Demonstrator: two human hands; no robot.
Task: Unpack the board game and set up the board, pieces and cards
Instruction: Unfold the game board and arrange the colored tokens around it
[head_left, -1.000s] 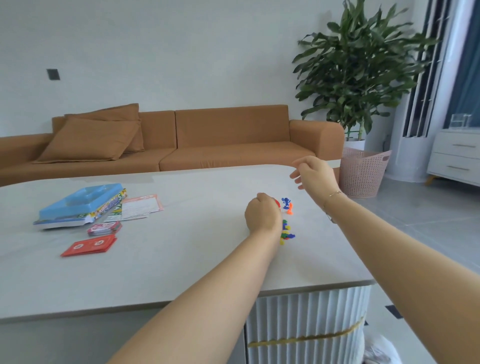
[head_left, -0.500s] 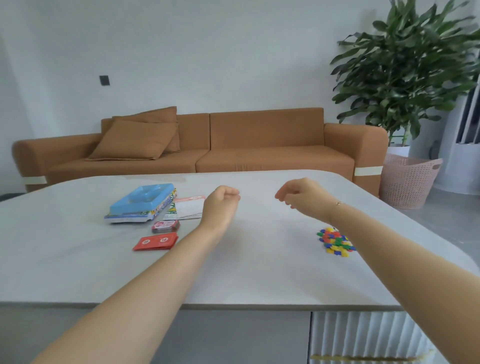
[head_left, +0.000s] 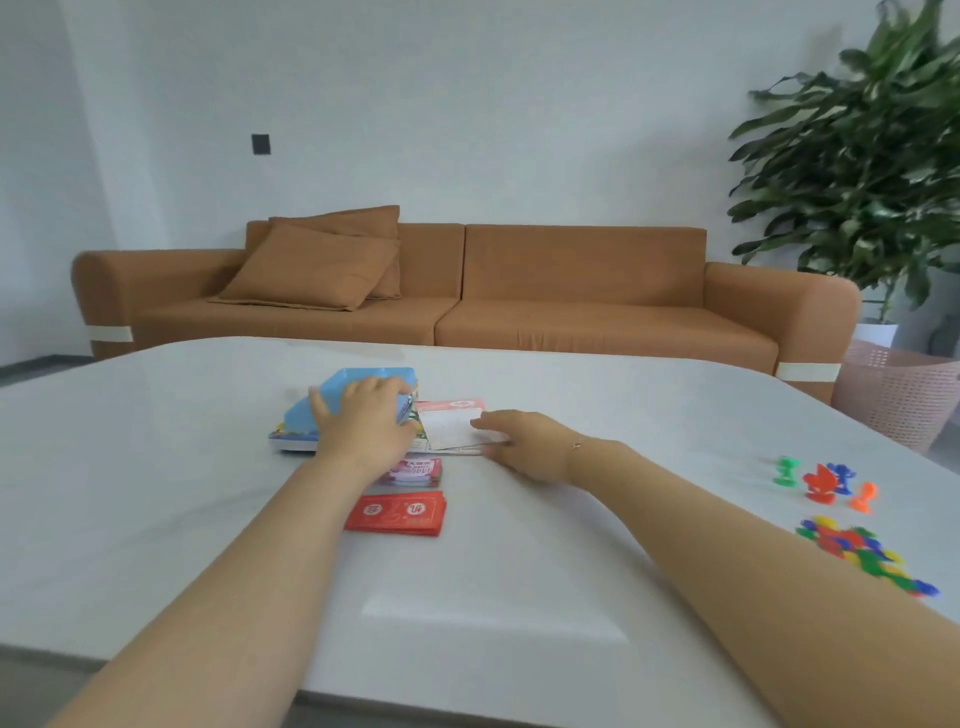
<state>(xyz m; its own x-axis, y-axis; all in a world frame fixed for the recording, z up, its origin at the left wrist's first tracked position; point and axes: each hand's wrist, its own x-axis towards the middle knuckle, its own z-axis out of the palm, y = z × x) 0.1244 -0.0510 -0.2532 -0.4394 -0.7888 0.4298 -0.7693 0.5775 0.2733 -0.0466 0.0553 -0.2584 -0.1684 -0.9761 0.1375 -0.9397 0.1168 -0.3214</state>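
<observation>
Your left hand (head_left: 366, 415) grips the blue tray (head_left: 363, 387), which sits on the game box (head_left: 291, 441) mid-table; its contents are hidden. Your right hand (head_left: 524, 441) rests flat-fingered on the sheet (head_left: 452, 423). Pawns (head_left: 821, 480) stand far right.

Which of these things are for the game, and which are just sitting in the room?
For the game: blue tray, paper sheet, pink card pack, red cards, standing pawns, pile of coloured chips.

Just there: sofa, cushions, plant, pink basket.
</observation>
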